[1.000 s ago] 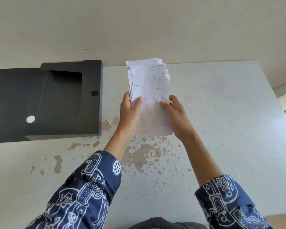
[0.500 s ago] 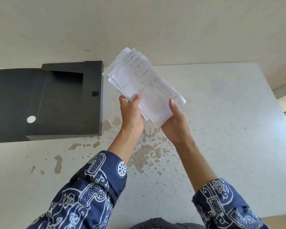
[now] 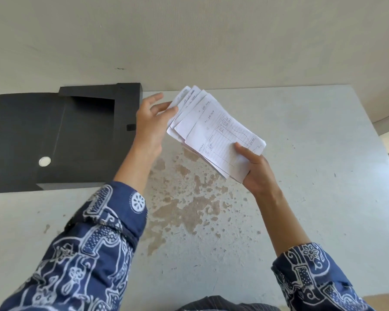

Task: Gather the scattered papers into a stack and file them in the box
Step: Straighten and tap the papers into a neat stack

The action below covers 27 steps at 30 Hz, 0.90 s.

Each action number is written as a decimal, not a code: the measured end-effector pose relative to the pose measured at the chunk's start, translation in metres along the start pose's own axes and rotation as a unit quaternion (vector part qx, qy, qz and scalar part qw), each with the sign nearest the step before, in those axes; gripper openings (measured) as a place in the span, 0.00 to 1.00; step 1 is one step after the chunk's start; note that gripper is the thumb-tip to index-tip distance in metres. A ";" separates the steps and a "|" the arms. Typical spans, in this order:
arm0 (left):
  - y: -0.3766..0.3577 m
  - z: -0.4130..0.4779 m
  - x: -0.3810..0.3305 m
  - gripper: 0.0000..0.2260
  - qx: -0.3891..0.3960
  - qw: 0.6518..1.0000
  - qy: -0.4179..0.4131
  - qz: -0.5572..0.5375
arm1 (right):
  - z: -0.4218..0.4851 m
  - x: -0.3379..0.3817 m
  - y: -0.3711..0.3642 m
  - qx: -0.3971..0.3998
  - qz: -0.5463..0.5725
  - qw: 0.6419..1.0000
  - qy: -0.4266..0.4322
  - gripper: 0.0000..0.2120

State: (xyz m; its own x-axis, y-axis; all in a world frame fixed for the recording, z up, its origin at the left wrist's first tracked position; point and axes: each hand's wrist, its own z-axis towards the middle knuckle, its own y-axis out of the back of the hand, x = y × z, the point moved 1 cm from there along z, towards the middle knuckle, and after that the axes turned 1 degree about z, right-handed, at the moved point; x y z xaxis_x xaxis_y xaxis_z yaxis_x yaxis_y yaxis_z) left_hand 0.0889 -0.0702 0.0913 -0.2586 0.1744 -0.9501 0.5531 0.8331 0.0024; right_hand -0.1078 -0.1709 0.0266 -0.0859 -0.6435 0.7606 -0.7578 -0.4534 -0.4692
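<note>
A fanned stack of white ruled papers (image 3: 213, 129) with handwriting is held above the table, tilted with its far end toward the upper left. My right hand (image 3: 255, 170) grips its near lower corner, thumb on top. My left hand (image 3: 150, 122) is at the stack's far left edge with fingers spread, fingertips touching the top sheets' ends. The black file box (image 3: 92, 135) lies open on the table at the left, its lid (image 3: 13, 140) flat to the left with a round silver spot (image 3: 44, 162) on it.
The pale grey table (image 3: 301, 176) has worn brown patches of chipped paint (image 3: 189, 209) in its middle. A plain wall rises behind the table's far edge. The table's right edge runs down the right side.
The stack has swung from upright to tilted and moved right. My left hand has let go of the lower edge and slid up to the far left end; my right hand alone grips it.
</note>
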 end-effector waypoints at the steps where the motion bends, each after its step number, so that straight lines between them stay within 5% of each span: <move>1: 0.003 0.004 -0.004 0.18 0.030 0.998 -0.001 0.047 | 0.000 0.001 0.000 0.001 -0.009 1.000 0.000 0.20; 5: 0.001 0.008 -0.009 0.14 0.123 0.976 0.001 0.181 | -0.001 0.004 -0.003 0.017 -0.030 0.999 -0.005 0.20; 15: -0.012 -0.011 0.009 0.16 0.207 0.963 0.035 0.170 | -0.005 0.017 -0.017 0.055 -0.053 0.997 0.010 0.17; 23: -0.012 -0.017 0.013 0.17 0.227 0.956 0.064 0.172 | -0.007 0.020 -0.022 -0.048 -0.092 0.994 -0.029 0.08; 27: -0.012 -0.016 0.018 0.17 0.139 0.986 0.076 0.050 | -0.005 0.021 -0.024 -0.082 -0.050 0.995 0.011 0.10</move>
State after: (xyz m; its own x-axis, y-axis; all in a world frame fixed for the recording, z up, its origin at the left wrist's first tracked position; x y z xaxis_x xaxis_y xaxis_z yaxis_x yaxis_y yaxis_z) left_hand 0.0647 -0.0690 0.0792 -0.2957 0.3426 -0.8917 0.7725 0.6348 -0.0123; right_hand -0.0948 -0.1702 0.0563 -0.0165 -0.5860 0.8101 -0.8586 -0.4069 -0.3118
